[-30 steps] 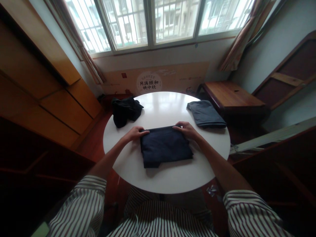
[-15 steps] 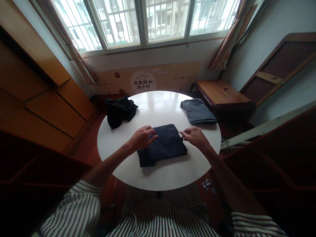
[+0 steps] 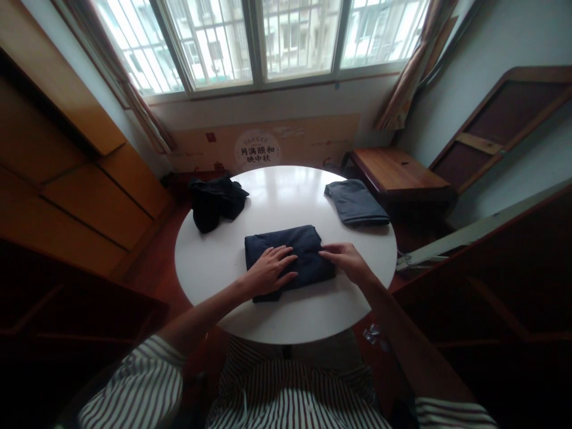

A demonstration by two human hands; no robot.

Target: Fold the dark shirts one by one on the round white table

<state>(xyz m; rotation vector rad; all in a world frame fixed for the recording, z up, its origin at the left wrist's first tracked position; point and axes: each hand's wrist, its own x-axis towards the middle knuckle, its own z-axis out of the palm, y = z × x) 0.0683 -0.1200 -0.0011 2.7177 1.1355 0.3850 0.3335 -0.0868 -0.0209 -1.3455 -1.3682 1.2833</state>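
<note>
A folded dark blue garment (image 3: pixel 308 245) lies in a rough rectangle near the middle of the round white table (image 3: pixel 286 325); its exact kind does not show. My left hand (image 3: pixel 271 269) rests flat on top of it, fingers stretched out and slightly apart. At the garment's right edge, my right hand (image 3: pixel 346 259) has thumb and fingers pinched on the cloth. Farther back on the right sits another folded garment (image 3: pixel 357 202), greyish blue. A crumpled black cloth (image 3: pixel 217 201) is heaped at the back left of the tabletop.
Beyond the table's right side stands a low wooden table (image 3: pixel 397 168). Wooden cabinets (image 3: pixel 102 196) line the left. A printed cardboard panel (image 3: pixel 304 140) leans under the barred windows. Dark wooden furniture flanks me on both sides.
My left hand has come down and flattened onto the dark blue garment. My right hand has moved slightly left and down to the garment's right edge and closed on it.
</note>
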